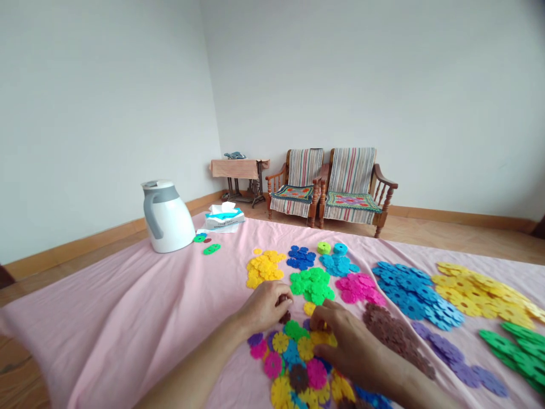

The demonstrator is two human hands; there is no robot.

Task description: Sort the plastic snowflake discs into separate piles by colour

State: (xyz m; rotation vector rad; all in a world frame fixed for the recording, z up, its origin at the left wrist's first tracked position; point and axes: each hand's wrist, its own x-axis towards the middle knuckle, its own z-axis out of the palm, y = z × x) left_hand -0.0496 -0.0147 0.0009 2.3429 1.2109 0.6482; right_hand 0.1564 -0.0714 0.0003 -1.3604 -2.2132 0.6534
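A mixed heap of flower-shaped plastic pieces (293,353) is spread on the pink cloth (170,318), directly in front of the person, and both hands are held at its far edge. The left hand (267,305) is curled, with brown pieces (285,318) seen by its thumb; whether they are gripped or merely touched cannot be told. The right hand (351,338) is bent over the heap, its fingers (328,318) reaching down beside yellow pieces, and their grip is hidden.

Beyond the hands, small piles are grouped by colour: a yellow pile (264,269), a dark blue pile (301,257), a bright green pile (313,285), a light blue pile (335,264) and a pink pile (360,288). To the right, larger pieces are laid in overlapping spreads of blue (415,292), yellow (485,291), brown (394,338), purple (460,359) and green (517,353) (the green is cut off by the picture's edge).

At the left, a white and grey jug (169,221) is stood upright, with a few green pieces (212,249) and a tissue box (225,217) set near it. Two wooden armchairs (351,176), covered in striped cloth, are placed by the far wall.
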